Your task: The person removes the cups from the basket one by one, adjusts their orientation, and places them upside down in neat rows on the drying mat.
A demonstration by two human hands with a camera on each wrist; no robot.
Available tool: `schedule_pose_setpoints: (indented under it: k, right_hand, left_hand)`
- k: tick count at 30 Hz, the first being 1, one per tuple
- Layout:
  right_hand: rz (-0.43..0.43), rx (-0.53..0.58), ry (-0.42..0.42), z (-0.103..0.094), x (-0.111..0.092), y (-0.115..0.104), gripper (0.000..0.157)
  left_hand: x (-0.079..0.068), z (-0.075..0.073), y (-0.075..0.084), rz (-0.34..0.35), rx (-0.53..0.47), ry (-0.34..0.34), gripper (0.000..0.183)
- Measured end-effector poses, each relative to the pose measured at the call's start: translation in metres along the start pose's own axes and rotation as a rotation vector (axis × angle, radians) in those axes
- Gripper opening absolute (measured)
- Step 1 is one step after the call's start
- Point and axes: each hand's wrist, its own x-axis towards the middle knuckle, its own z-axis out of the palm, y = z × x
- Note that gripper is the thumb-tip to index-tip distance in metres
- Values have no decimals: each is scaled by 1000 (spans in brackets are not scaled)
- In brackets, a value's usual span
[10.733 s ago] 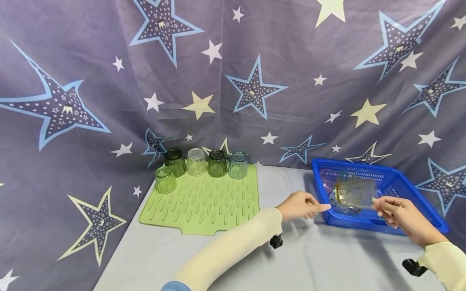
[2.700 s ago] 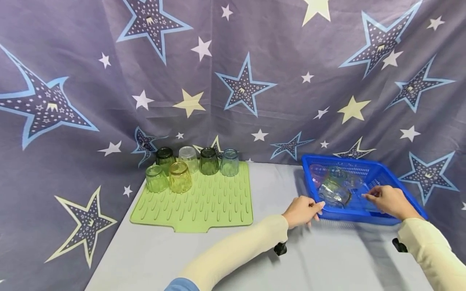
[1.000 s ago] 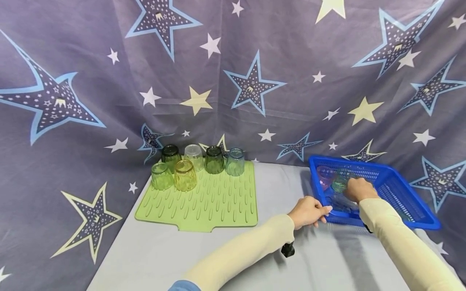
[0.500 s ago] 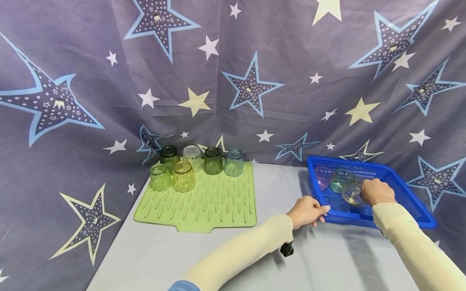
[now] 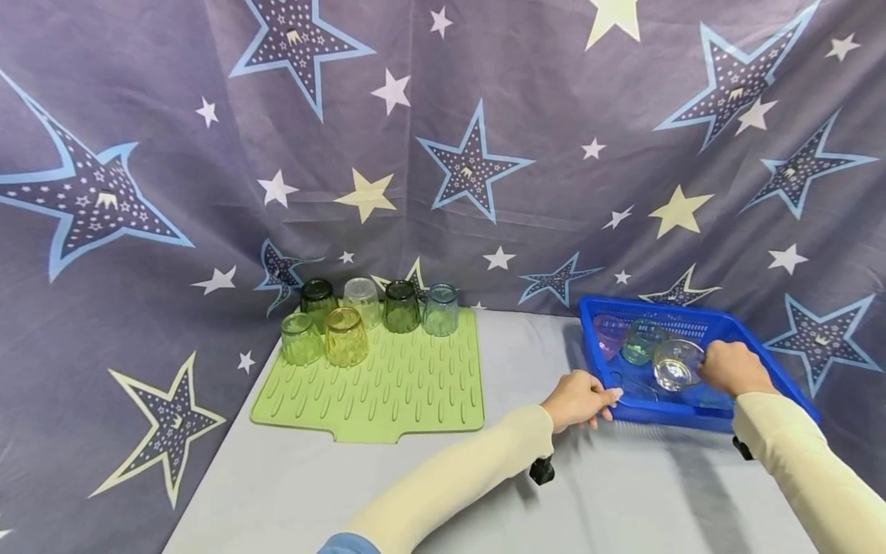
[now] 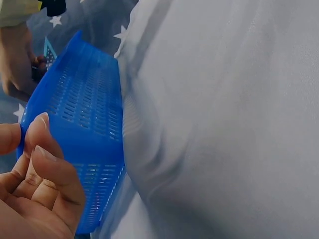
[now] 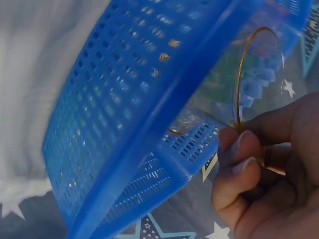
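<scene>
At the right, a blue plastic basket (image 5: 664, 415) holds several glasses. My left hand (image 5: 577, 400) pinches its near left corner; in the left wrist view the thumb and fingers (image 6: 42, 124) meet at the rim. Over the basket, my right hand (image 5: 737, 368) pinches a clear drinking glass (image 5: 674, 365) by its edge. The right wrist view shows that glass's golden rim (image 7: 240, 74) between thumb and fingertips, with the glass tilted on its side. Beyond it in the basket are a pink glass (image 5: 611, 332) and a green glass (image 5: 642, 342).
A green ribbed drying mat (image 5: 401, 392) lies at the left. Upside down on it stand a yellow glass (image 5: 346, 338), a light green glass (image 5: 301, 340) and a back row with a blue glass (image 5: 441, 310) at its right end. A star-patterned curtain (image 5: 554, 200) hangs behind.
The yellow glass has joined the mat since the oldest frame. Over the last second my right hand moved rightward in the basket, bringing the clear glass along. The left hand stayed at the corner.
</scene>
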Motion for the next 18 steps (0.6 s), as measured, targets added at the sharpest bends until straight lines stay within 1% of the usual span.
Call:
schedule_pose_setpoints:
  k: [3,7,10,13,15,18]
  right_hand:
    - [-38,24,23,-4,-3,1,20]
    - [-75,58,38,-3,-8,1,30]
    - [-103,89,33,-2,-12,0,36]
    - [-121,107,32,-2,-16,-1,37]
    - [-120,135,20,-2,-19,-1,36]
    - [-95,207,-13,-3,-22,-3,33]
  left_hand:
    - [0,-1,0,1,-7,-1,31]
    - [-1,-2,1,-4,-9,-1,30]
    - [-1,-3,0,-1,-6,3,30]
    - [0,-3,0,2,-6,-1,29]
    - [0,-3,-1,-1,-13,-3,29]
    - [0,-3,-1,-5,-25,-10,29]
